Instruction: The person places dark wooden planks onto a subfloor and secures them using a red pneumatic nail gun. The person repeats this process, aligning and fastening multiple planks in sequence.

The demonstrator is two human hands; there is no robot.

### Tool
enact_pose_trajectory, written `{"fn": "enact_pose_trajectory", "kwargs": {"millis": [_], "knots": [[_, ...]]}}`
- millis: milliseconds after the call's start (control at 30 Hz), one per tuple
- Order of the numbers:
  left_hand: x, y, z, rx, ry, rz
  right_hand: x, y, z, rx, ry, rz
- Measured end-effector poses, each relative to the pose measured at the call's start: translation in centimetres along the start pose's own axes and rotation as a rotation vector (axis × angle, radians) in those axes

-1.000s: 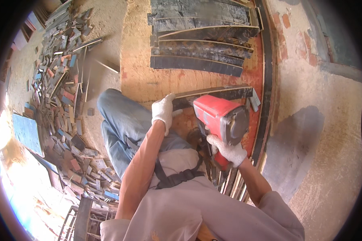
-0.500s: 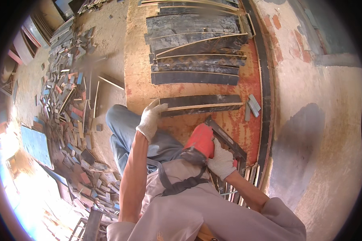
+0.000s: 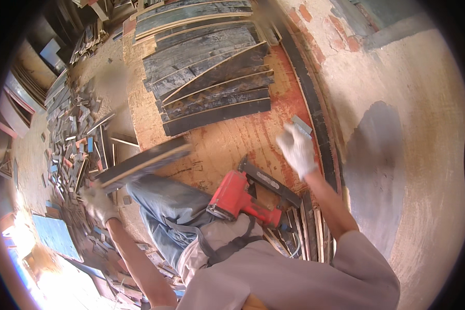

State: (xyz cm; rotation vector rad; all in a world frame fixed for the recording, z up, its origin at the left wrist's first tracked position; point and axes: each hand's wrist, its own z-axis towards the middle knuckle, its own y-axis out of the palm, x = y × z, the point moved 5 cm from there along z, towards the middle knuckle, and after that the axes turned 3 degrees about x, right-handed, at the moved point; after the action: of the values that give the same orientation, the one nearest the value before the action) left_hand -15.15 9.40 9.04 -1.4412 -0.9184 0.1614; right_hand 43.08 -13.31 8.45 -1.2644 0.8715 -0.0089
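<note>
Motion blur softens both ends of the dark wooden strip [image 3: 144, 163], so we cannot tell whether it is one piece or two laid together. Its near-left end is grasped by the left hand [image 3: 98, 203], itself smeared; the strip is held up above the left knee. The right hand [image 3: 297, 151] covers part of a small grey-blue block [image 3: 301, 125]; we cannot tell whether its fingers grip it. The narrow slats [image 3: 309, 227] at near right are partly hidden by the sleeve.

Surface: a stained orange-red panel [image 3: 227, 142], bordered on the right by a dark strip beside a patchy plastered wall [image 3: 429, 155]. Offcuts [image 3: 75, 150] litter the floor at left.

Count: one red nail gun [image 3: 231, 196], lying against the lap with neither hand on it; one blue board [image 3: 57, 237] at near left. The far stack of dark boards [image 3: 206, 72] overlaps too much for us to count.
</note>
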Motion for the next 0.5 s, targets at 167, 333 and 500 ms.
{"fn": "enact_pose_trajectory", "kwargs": {"millis": [167, 333, 500], "knots": [[4.4, 6.2, -3.5, -0.132, 0.367, -0.21, 2.9, 5.8, 10.0, 0.173, -0.185, -0.233], [11.5, 15.1, -10.3, -0.511, 0.484, -0.478, 0.6, 9.3, 11.5, -0.018, -0.262, -0.251], [10.6, 18.4, -10.8, -0.539, 0.501, -0.543, 1.8, 8.8, 8.0, -0.107, -0.227, -0.183]]}}
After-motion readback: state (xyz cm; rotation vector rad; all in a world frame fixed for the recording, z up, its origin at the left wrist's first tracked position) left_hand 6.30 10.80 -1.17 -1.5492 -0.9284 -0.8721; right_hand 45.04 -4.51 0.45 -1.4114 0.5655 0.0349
